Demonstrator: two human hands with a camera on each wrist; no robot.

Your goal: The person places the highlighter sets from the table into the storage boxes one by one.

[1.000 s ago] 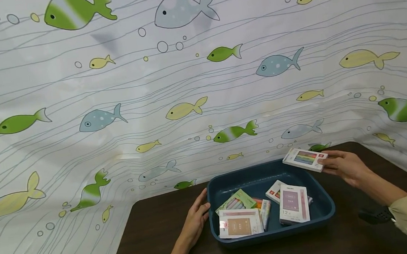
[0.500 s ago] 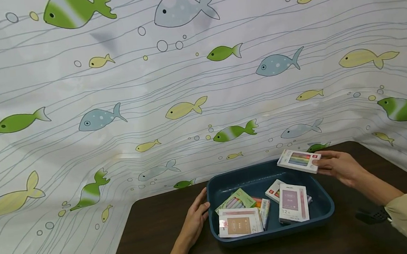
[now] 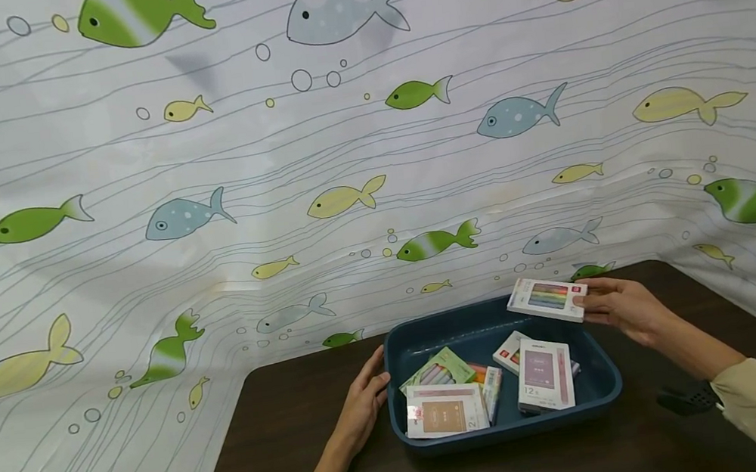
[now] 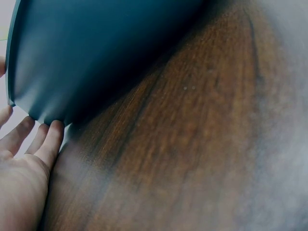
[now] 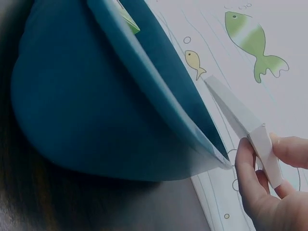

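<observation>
In the head view, my right hand (image 3: pixel 631 310) holds a flat white box (image 3: pixel 548 299) with a window of rainbow-coloured sticks above the back right rim of a dark blue tray (image 3: pixel 455 325). The right wrist view shows the thumb and fingers pinching one end of this white box (image 5: pixel 240 118). My left hand (image 3: pixel 361 401) rests against the tray's left side. Straight fingers of the left hand (image 4: pixel 31 149) touch the tray's outer wall (image 4: pixel 91 53) in the left wrist view.
Inside the tray lie a green box (image 3: pixel 447 368), a brown-labelled white box (image 3: pixel 444 412), a box with orange sticks (image 3: pixel 491 386), a purple-labelled box (image 3: pixel 545 373) and a white box (image 3: pixel 508 352) partly under it. A fish-patterned sheet (image 3: pixel 314 143) hangs behind the dark wooden table (image 3: pixel 285 404).
My right hand has carried the white box a little to the left, further over the tray. The left hand and the boxes inside the tray keep their places.
</observation>
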